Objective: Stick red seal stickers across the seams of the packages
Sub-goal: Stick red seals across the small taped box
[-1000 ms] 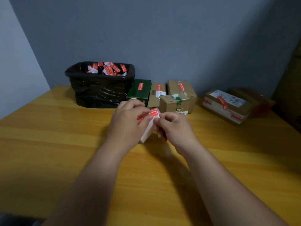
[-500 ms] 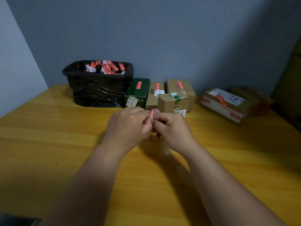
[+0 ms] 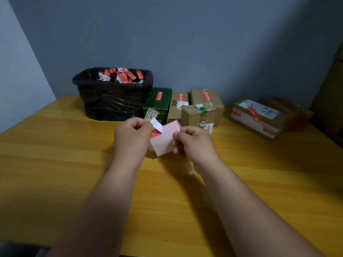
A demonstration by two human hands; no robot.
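Red sticker (image 3: 155, 134) half behind left hand (image 3: 132, 138)

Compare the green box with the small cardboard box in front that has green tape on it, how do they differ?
The green box is dark green; the small cardboard box is plain brown. The green box carries a red seal sticker on top; the small cardboard box shows only green tape. The green box sits beside the black bin; the small cardboard box stands nearer the hands. Both rest on the table.

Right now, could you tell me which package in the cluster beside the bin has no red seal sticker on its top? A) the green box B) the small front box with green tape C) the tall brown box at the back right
B: the small front box shows only green tape on top, while the green box and the tall brown box each carry a red seal.
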